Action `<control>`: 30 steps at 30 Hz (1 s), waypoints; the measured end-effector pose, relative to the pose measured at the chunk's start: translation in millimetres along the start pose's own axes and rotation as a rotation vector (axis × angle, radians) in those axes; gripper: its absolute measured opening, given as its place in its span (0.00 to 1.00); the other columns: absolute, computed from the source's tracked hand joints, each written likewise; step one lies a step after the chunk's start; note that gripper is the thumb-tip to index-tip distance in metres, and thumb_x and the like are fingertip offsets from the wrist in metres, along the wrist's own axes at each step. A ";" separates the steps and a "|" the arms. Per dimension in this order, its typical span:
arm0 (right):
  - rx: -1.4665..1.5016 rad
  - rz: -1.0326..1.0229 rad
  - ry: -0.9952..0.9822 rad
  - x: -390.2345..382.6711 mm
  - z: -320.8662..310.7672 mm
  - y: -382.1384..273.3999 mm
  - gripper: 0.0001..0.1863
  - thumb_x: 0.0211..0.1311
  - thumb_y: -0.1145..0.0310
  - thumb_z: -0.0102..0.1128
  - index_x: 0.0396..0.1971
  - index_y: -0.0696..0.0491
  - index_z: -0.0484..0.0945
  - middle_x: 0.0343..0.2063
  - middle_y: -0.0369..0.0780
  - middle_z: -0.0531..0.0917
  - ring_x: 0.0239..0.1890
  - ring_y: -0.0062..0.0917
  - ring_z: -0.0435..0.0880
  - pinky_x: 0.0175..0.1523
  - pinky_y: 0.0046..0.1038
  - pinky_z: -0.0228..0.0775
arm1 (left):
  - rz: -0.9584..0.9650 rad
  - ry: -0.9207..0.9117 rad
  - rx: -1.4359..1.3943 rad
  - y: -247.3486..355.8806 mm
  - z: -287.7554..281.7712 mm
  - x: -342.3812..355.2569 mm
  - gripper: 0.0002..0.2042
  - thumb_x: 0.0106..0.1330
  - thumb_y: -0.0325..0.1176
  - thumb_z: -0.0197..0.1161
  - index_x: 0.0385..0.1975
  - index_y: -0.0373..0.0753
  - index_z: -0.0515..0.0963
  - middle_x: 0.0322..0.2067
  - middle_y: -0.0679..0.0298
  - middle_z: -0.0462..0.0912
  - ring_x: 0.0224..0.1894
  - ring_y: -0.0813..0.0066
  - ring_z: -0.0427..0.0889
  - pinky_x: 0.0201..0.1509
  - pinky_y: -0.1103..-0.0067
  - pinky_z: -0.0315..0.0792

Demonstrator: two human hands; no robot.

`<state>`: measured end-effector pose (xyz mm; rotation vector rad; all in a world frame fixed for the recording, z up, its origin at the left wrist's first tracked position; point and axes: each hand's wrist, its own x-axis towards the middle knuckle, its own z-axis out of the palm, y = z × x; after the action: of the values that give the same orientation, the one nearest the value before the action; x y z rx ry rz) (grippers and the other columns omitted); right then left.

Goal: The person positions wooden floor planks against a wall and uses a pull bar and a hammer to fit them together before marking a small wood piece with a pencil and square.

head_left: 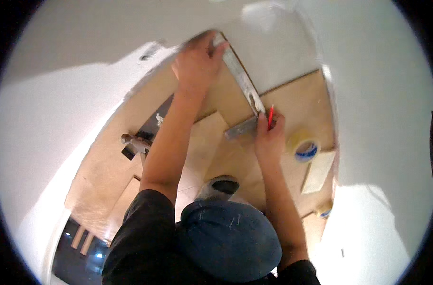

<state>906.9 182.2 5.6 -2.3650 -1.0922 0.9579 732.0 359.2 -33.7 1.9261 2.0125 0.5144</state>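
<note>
Grasping metal square (pixel 242 79) with fingers of left hand (pixel 197 61) and right hand (pixel 269 135), clutching red pencil (pixel 271 115) between the latter's.

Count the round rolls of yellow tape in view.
2: one yellow tape roll with a blue-lined core lies on the tan boards, beside the right hand; another yellow-and-blue roll is lower, near the white wall. Others could be hidden behind the body.

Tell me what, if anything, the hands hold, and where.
Left hand: metal square, at its blade's far end. Right hand: the square's corner, plus a red pencil, far end jutting out.
</note>
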 end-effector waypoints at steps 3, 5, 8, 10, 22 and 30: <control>0.230 0.104 -0.029 -9.1 -23.1 -10.2 0.23 0.80 0.60 0.49 0.66 0.57 0.69 0.37 0.46 0.86 0.35 0.30 0.87 0.42 0.35 0.79 | 0.091 0.067 0.046 -5.5 7.6 -1.6 0.24 0.65 0.59 0.66 0.53 0.51 0.84 0.37 0.58 0.89 0.39 0.53 0.88 0.45 0.60 0.81; 0.541 0.093 -0.029 -15.4 -31.4 -14.7 0.23 0.81 0.63 0.45 0.69 0.56 0.66 0.39 0.46 0.87 0.37 0.31 0.87 0.44 0.34 0.80 | 0.057 0.030 0.038 -7.6 9.8 -2.5 0.26 0.64 0.63 0.64 0.52 0.51 0.86 0.38 0.58 0.89 0.40 0.53 0.88 0.48 0.62 0.81; 1.073 -0.015 -0.141 -15.1 -27.1 -13.5 0.23 0.82 0.68 0.42 0.72 0.55 0.61 0.42 0.45 0.87 0.43 0.34 0.88 0.48 0.34 0.82 | 0.088 0.106 0.088 -7.5 9.7 -2.4 0.27 0.63 0.64 0.66 0.52 0.52 0.86 0.36 0.59 0.90 0.40 0.54 0.89 0.48 0.63 0.81; 1.151 -0.135 -0.072 -10.6 -5.9 -10.9 0.19 0.81 0.70 0.45 0.66 0.56 0.64 0.44 0.46 0.87 0.50 0.34 0.87 0.54 0.34 0.80 | 0.026 0.039 0.071 -6.8 8.1 -0.8 0.27 0.62 0.65 0.66 0.52 0.53 0.86 0.36 0.59 0.90 0.41 0.55 0.89 0.48 0.63 0.82; 0.963 -0.091 0.060 8.0 30.9 9.0 0.15 0.79 0.64 0.52 0.54 0.58 0.77 0.39 0.41 0.85 0.38 0.20 0.83 0.41 0.24 0.81 | -0.020 -0.036 0.094 -6.6 5.0 1.4 0.27 0.64 0.65 0.65 0.53 0.52 0.86 0.42 0.59 0.90 0.45 0.54 0.88 0.53 0.63 0.80; 0.900 -0.200 0.199 6.5 42.8 13.7 0.14 0.76 0.66 0.57 0.54 0.58 0.77 0.40 0.42 0.85 0.34 0.21 0.84 0.38 0.24 0.80 | 0.041 0.061 0.123 -0.3 5.8 0.6 0.27 0.64 0.65 0.64 0.55 0.54 0.85 0.45 0.56 0.90 0.48 0.51 0.88 0.55 0.61 0.79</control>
<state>886.8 180.4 -35.0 -1.5396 -0.6056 0.8646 734.4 360.0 -38.9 2.0508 2.0913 0.4756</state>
